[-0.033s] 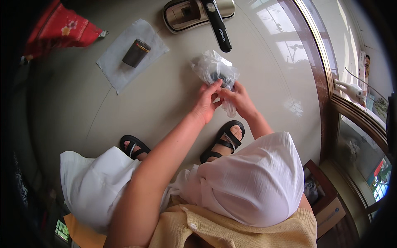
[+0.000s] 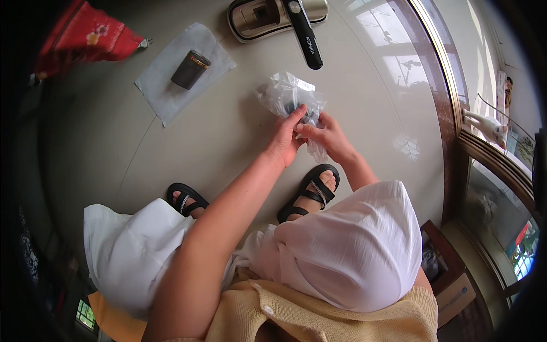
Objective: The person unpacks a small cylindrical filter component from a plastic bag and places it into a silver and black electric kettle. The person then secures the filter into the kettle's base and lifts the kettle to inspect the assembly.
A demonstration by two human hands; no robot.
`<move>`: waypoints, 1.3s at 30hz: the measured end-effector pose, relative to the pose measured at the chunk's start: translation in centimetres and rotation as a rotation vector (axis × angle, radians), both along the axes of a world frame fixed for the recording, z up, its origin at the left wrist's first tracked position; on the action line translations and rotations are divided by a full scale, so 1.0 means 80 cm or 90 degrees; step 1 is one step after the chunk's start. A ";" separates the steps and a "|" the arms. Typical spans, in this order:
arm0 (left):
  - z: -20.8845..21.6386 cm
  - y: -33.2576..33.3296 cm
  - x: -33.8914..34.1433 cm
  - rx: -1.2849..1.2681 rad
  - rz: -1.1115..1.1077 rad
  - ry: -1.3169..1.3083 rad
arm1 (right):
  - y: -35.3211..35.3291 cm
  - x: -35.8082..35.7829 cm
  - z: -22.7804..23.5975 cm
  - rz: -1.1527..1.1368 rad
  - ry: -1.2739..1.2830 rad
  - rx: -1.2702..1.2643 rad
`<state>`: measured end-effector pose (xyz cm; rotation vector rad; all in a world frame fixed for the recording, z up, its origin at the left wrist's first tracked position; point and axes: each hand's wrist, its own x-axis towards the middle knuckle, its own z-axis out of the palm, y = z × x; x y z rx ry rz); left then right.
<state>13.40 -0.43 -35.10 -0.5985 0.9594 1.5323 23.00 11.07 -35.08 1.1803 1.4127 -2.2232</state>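
A crumpled clear plastic bag (image 2: 283, 87) is held between my hands, above the floor and in front of my feet. A dark thing shows through the film near my fingers; its kind cannot be made out. My left hand (image 2: 285, 138) is closed on the bag's left side, thumb pressed upward over the dark part. From the other side my right hand (image 2: 331, 138) pinches the bag, its thumb close to the left fingers. A loose end of the film hangs below, between the two hands.
At the far left of the hands, a dark cylinder (image 2: 191, 70) lies on a white sheet (image 2: 154, 94). Beyond the bag is a gold-and-black appliance (image 2: 307, 43) with a handle. A red flowered cloth (image 2: 94, 37) is at far left, and a wood-framed glass door (image 2: 456, 122) stands at right.
The bag has shifted slightly left and its upper part leans a little more that way. Both hands keep hold of it. The whole view has moved slightly.
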 end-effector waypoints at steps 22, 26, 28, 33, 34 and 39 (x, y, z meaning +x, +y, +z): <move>-0.055 -0.010 -0.037 -0.079 0.170 -0.078 | -0.024 -0.042 0.049 0.228 0.076 0.799; -0.057 0.001 -0.032 -0.122 0.183 -0.044 | -0.018 -0.049 0.033 0.184 0.081 0.710; -0.066 0.001 -0.033 -0.148 0.195 -0.041 | -0.012 -0.044 0.022 0.189 0.056 0.709; -0.061 -0.002 -0.039 -0.195 0.227 0.013 | 0.012 -0.019 -0.005 0.241 -0.020 0.825; -0.057 -0.003 -0.040 -0.207 0.218 0.032 | 0.007 -0.018 0.004 0.257 0.025 0.885; -0.045 0.004 -0.035 -0.246 0.185 0.085 | -0.023 -0.039 0.032 0.283 0.195 0.857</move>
